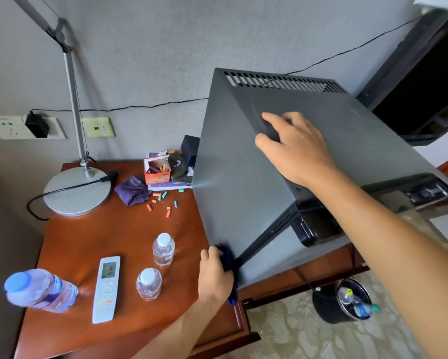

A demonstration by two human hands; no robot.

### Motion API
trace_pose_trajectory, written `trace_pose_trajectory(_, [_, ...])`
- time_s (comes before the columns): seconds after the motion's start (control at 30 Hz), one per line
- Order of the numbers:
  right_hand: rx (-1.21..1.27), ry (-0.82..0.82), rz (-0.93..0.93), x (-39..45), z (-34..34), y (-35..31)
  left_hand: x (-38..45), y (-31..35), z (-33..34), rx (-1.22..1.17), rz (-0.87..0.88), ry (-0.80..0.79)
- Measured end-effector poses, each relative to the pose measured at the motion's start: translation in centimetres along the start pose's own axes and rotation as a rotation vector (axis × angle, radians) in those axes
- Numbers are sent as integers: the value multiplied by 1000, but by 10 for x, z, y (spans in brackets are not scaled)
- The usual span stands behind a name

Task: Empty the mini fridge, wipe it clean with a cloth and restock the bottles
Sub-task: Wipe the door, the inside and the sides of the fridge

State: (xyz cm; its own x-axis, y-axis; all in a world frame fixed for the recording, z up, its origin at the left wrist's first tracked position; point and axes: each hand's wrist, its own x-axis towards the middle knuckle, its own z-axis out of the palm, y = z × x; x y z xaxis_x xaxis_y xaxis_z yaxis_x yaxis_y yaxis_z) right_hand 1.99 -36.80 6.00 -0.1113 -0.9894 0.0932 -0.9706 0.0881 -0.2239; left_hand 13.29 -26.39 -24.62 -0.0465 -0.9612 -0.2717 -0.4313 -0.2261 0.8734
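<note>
Head view of a wooden desk (93, 237) against a grey wall. A dark grey mini fridge (246, 177) stands at the desk's right edge, its vented back toward the wall and its door end facing the viewer; the door looks slightly ajar, though how far cannot be told. The right hand (295, 149) rests on the fridge top, fingers spread and relaxed, gripping nothing. The left hand (215, 273) is curled around a dark blue cloth (229, 265) and presses it against the fridge's lower front-left corner, beside the door seam.

3 bottles stand on the desk's front half. 2 small clear bottles with white caps are upright near the middle: one (164, 250) farther back, one (149, 283) nearer the front edge. A larger bottle (40, 290) with a blue cap sits near the front-left corner, blurred. A white remote control (106, 288) lies between the large bottle and the small ones.

At the back-left corner stands the round base of a desk lamp (76, 193). A crumpled purple cloth (132, 190) lies just right of it, beside an open box of coloured chalk (157, 171) resting on books, with loose chalk pieces (163, 200) scattered in front. On the floor to the right, a black waste bin (342, 301) holds discarded bottles.
</note>
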Motion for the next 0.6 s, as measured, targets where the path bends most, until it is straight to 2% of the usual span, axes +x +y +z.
trace_pose_trajectory(0.13, [3,22,6,-3,3,1,-39,96,-46,-208,346,185])
trace_pose_trajectory(0.2, [3,-4,7,-4,4,-1,-60,150,-71,-329,532,221])
trace_pose_trajectory(0.3, [143,-28,25,-7,-1,-2,-66,190,-84,-353,667,285])
trace_pose_trajectory(0.43, [437,-110,-54,-12,-13,23,-54,154,-60,-250,578,330])
trace_pose_trajectory(0.5, [499,-171,-128,-17,-16,44,-44,117,-39,-159,435,344])
trace_pose_trajectory(0.6, [464,-174,-269,-27,-18,81,-39,72,-12,-5,185,295])
